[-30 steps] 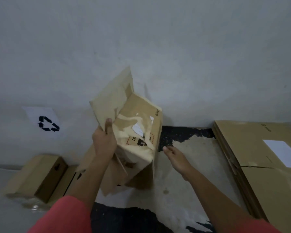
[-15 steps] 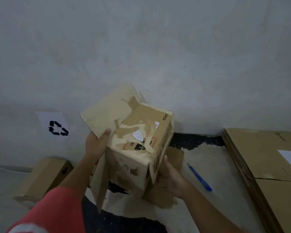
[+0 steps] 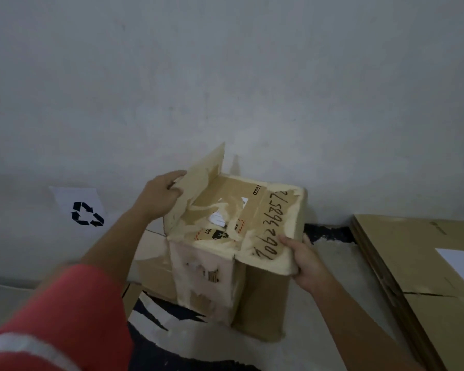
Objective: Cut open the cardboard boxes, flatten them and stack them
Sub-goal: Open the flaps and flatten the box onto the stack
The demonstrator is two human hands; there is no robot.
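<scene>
Grey wall behind; left hand and right hand each grip a flap of the "PICO" box.

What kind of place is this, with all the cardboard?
Probably a recycling or storage corner: a recycling sign is on the bare wall, flattened cardboard is stacked at the right, and a taped cardboard box is being handled.

Box left of flattened stack

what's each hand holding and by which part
The cardboard box: the left hand pinches the raised flap by its edge, the right hand grips the near corner of the numbered flap.
</scene>
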